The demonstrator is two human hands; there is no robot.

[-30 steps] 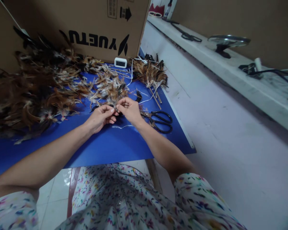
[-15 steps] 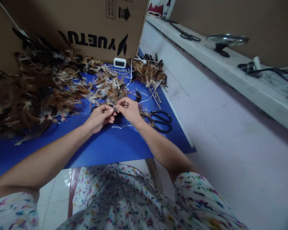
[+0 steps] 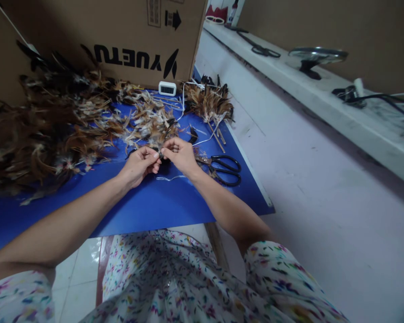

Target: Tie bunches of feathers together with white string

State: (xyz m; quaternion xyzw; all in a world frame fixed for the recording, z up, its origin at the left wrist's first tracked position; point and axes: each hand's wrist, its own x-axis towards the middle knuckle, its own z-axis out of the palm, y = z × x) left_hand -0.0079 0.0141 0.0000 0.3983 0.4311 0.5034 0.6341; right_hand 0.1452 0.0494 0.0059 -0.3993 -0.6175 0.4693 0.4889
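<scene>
My left hand (image 3: 139, 165) and my right hand (image 3: 181, 154) meet over the blue table top (image 3: 148, 204), fingers pinched together on the stem end of a small bunch of brown and white feathers (image 3: 153, 125). The feather tips fan away from me. A thin white strip (image 3: 171, 178) lies on the blue surface just under my hands. Black-handled scissors (image 3: 222, 169) lie right beside my right wrist.
A large heap of brown and black feathers (image 3: 37, 130) covers the left of the table. Another tied feather bundle (image 3: 208, 103) with sticks lies at the back right. A cardboard box (image 3: 121, 40) stands behind, a small white timer (image 3: 167, 88) before it. A white ledge (image 3: 306, 85) runs along the right.
Both hands stay pinched on the feather bunch with only slight finger movement. The view has shifted a little.
</scene>
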